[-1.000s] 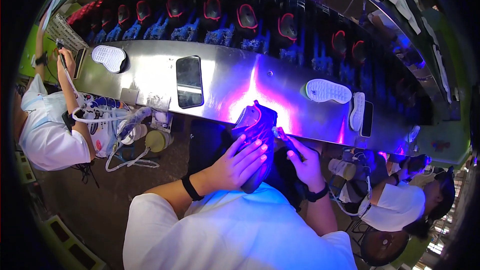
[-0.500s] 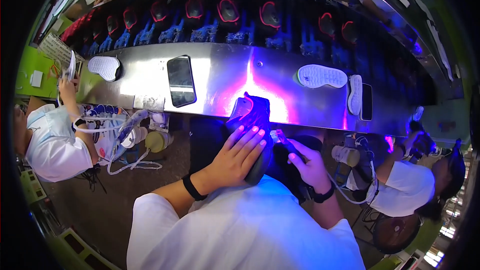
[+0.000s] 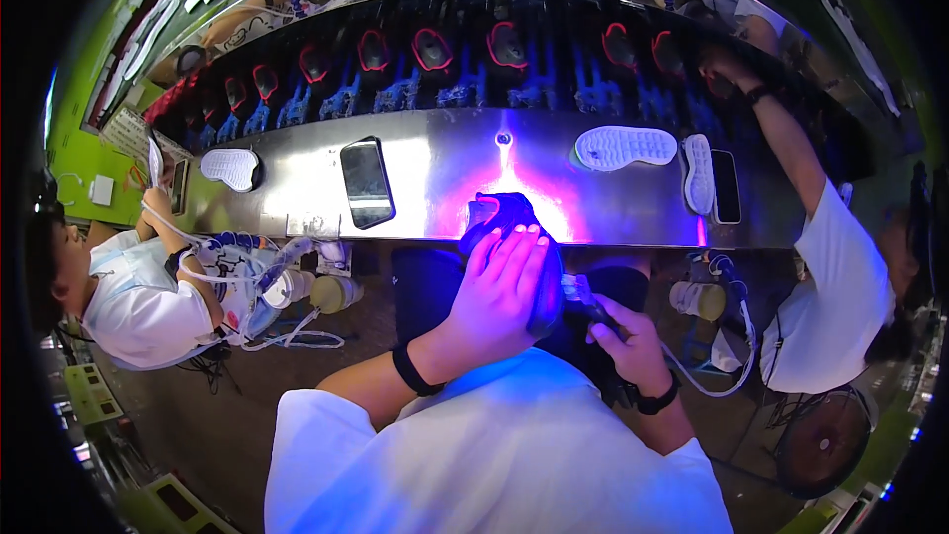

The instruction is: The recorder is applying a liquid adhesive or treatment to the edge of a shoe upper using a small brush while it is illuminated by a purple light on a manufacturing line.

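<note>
The grip of the left hand clasps a dark shoe, thumb hidden; the shoe is at the middle of the near edge of the table. The right hand pinches a brush, its head just beside the shoe. A phone lies left of the shoe; two white soles and another phone lie toward the table's right end. Red-rimmed shoes line up past the far edge.
</note>
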The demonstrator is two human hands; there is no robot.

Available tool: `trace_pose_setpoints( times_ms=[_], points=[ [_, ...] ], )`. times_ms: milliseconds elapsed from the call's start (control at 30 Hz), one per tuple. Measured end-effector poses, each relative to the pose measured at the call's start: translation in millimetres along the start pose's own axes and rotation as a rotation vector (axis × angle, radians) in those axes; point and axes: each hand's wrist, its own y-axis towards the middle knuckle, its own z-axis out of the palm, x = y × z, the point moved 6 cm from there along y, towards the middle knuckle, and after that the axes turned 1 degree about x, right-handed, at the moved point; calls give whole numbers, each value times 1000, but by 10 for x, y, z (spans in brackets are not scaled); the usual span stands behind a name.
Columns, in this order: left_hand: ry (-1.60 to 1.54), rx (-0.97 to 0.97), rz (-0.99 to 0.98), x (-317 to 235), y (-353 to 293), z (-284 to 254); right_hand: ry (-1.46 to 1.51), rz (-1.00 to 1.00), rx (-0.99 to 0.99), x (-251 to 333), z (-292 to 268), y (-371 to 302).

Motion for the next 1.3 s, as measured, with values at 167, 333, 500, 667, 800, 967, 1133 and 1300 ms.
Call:
trace_pose_setpoints(
  times_ms=[167,333,500,667,800,967,1133,1300],
  points=[
    [61,-64,-17,-77,219,60,99,55,-50,40,-28,-233],
    [39,-33,-45,-118,482,99,68,53,-128,148,-83,-307],
    [-16,-39,-56,-15,731,112,-384,-120,-286,588,-324,-127],
    [-104,-63,-68,212,950,82,-587,-91,-187,863,-543,205],
    [-144,46,-95,417,1136,36,-681,-287,-242,936,-586,535],
    [34,225,-65,810,1112,47,-647,-226,-246,757,-585,854],
    [1,365,-125,1103,933,42,-43,42,-172,197,-552,986],
    [-306,349,-202,1097,723,66,-90,-69,-174,623,-673,1122]
  ],
)
